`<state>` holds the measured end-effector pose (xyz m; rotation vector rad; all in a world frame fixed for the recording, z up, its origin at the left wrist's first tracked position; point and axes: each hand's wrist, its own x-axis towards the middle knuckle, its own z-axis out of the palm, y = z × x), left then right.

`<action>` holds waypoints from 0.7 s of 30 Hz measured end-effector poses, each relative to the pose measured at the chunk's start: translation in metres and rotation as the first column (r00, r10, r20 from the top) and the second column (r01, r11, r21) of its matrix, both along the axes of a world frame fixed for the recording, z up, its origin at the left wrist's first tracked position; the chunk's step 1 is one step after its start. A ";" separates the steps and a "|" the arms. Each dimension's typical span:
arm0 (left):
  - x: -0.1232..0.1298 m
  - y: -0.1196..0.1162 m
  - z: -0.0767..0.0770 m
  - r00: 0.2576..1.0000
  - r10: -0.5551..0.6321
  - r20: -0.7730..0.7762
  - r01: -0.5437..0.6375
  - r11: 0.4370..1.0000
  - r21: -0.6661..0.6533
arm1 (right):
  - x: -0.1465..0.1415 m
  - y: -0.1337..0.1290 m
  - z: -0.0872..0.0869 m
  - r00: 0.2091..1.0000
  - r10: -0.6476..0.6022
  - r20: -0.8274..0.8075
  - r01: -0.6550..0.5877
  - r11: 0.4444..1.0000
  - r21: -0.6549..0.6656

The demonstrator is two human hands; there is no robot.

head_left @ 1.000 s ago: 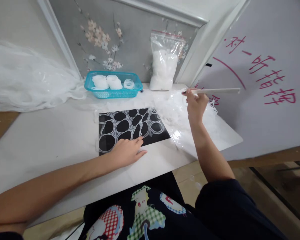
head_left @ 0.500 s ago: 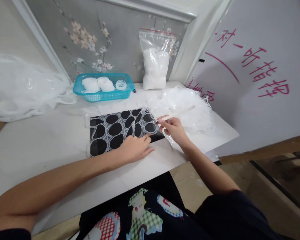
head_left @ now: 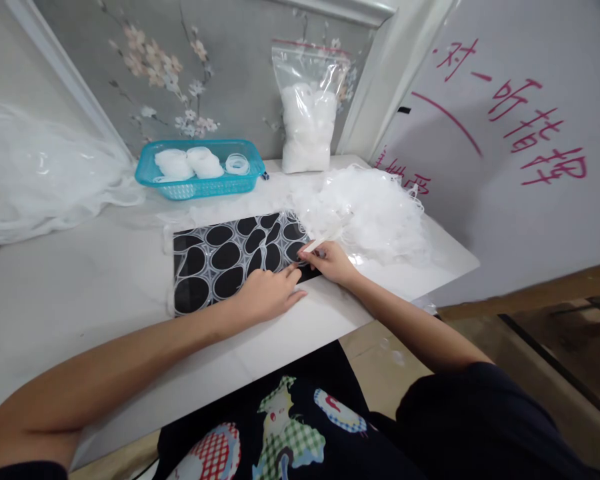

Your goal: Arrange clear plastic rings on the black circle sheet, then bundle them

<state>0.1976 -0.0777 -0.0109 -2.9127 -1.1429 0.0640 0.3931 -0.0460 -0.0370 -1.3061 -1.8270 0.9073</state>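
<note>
A black sheet (head_left: 190,290) with white oval outlines under clear film lies on the white table. Resting on its lower right part is my left hand (head_left: 273,291), palm down, fingers spread and holding nothing. My right hand (head_left: 330,261) pinches a thin pale stick (head_left: 325,239) at the sheet's right edge, with its fingertips close to my left index finger. The stick slants up to the right. Beyond my right hand lies a heap of white translucent rings and film (head_left: 375,213).
A blue basket (head_left: 205,190) with bundled white rings stands at the back, beside an upright zip bag (head_left: 307,133) of white material. A large translucent plastic pile (head_left: 45,173) lies at the left. Behind the table are a framed flower panel and a whiteboard (head_left: 520,220).
My right hand has moved left and slightly down onto the sheet's right edge, with the stick. The clear strip that hung below it no longer shows there. My left hand stays on the sheet.
</note>
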 end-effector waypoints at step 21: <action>0.001 -0.003 0.003 0.994 0.079 0.079 -0.064 0.982 -0.178 | 0.018 0.042 0.012 0.829 -0.080 0.553 -0.156 0.917 0.367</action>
